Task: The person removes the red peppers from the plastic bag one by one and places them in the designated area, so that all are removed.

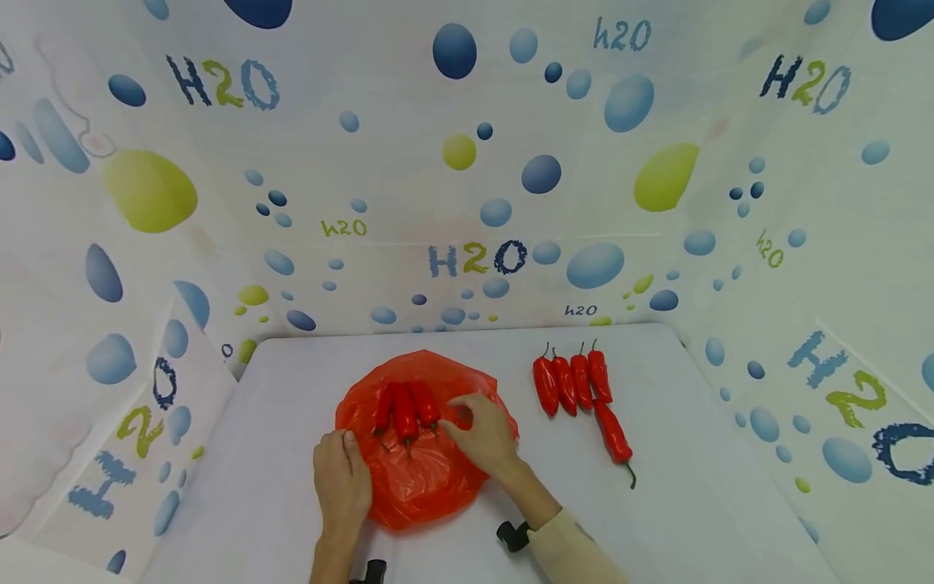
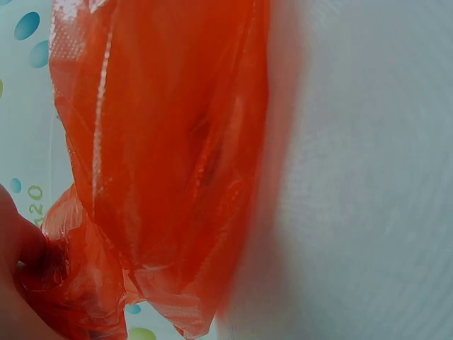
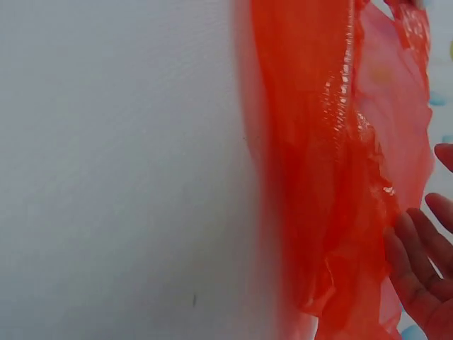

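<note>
Red bag, lower centre of frame; three peppers within its outline, stems down-frame.
Left hand pinches bag's left edge; peppers lie up and right of that grip, long axes near vertical. Right hand, fingers loose, holding nothing, is nearer: rightmost pepper just left of it.

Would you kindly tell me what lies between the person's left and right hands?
In the head view, the red bag lies between the left hand and the right hand, with three red peppers showing within its outline.
</note>
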`<state>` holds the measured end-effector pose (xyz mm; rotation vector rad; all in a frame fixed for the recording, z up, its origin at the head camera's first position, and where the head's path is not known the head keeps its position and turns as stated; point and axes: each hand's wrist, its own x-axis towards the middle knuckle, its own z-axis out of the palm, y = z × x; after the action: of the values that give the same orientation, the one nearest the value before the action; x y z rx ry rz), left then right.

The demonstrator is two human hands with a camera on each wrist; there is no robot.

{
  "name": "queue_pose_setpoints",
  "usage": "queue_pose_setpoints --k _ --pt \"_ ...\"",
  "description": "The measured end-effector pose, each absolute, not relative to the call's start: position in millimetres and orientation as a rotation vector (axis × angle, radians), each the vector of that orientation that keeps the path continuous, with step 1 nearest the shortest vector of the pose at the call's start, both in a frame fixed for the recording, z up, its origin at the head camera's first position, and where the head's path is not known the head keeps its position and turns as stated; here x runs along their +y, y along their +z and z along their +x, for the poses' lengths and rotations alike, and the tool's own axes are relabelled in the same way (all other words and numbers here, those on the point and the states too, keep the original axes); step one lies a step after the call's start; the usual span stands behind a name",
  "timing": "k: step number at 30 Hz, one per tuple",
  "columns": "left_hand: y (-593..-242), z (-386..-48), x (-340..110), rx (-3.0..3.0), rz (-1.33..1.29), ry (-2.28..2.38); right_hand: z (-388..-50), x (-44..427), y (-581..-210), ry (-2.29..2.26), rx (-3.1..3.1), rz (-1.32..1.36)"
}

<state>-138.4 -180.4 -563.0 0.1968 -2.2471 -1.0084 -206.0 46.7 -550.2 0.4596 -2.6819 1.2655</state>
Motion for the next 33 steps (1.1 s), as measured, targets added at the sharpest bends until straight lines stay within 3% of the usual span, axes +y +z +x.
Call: queue_pose_setpoints --k 33 --pt "-562 -138 -180 -2.257 0.201 -0.989 -221 5 -562 1.216 -2.886 0.241"
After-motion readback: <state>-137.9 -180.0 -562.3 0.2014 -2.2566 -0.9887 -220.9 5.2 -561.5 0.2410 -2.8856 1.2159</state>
